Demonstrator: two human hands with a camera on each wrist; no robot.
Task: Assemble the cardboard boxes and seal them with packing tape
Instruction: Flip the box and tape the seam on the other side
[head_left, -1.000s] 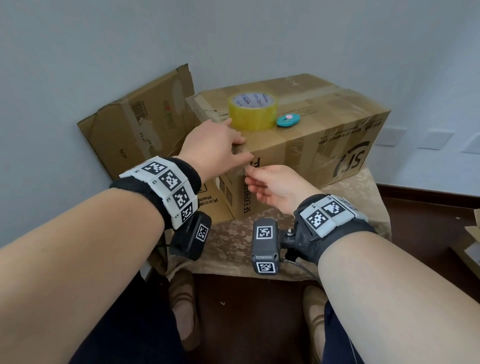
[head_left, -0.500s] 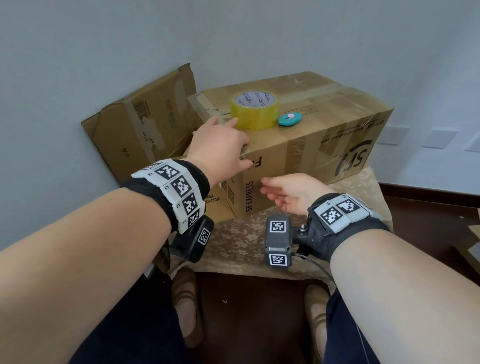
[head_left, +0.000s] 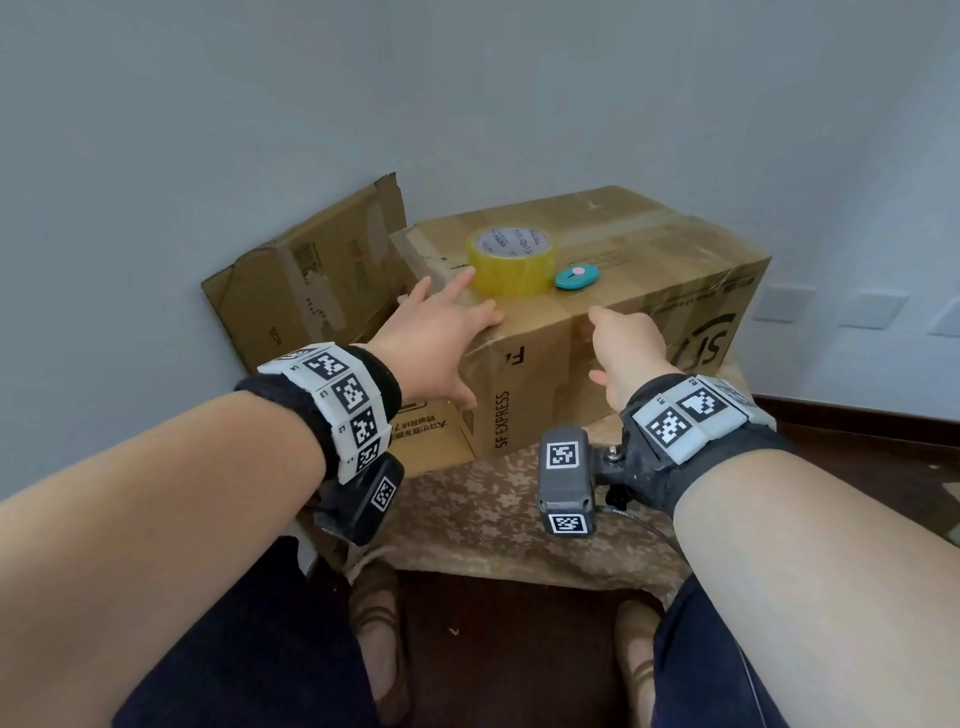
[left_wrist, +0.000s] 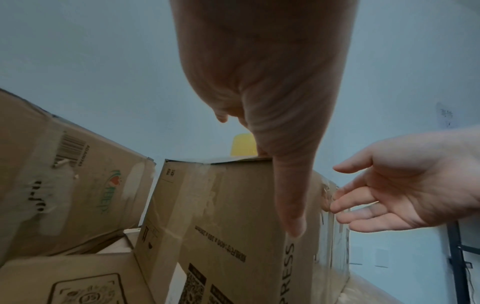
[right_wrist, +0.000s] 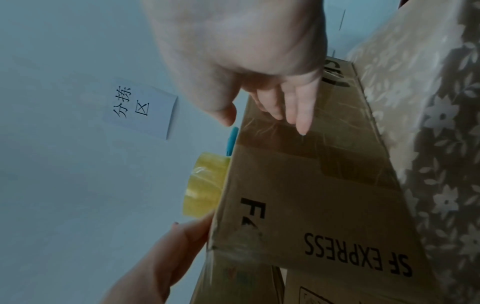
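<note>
Pale blue-grey corner walls behind; floral-covered stool (head_left: 519, 514) under an assembled SF Express cardboard box (head_left: 654, 317), long axis running away to the right. Left hand (head_left: 441, 338) flat and spread over the near top corner, thumb down the end face, fingertips just short of the yellow packing tape roll (head_left: 511, 260) lying directly ahead on the lid. Right hand (head_left: 623, 343) relaxed, fingers straight against the taped front face, gripping nothing. Teal cutter (head_left: 576, 277) beside the roll. Likely reach: left, being nearer.
</note>
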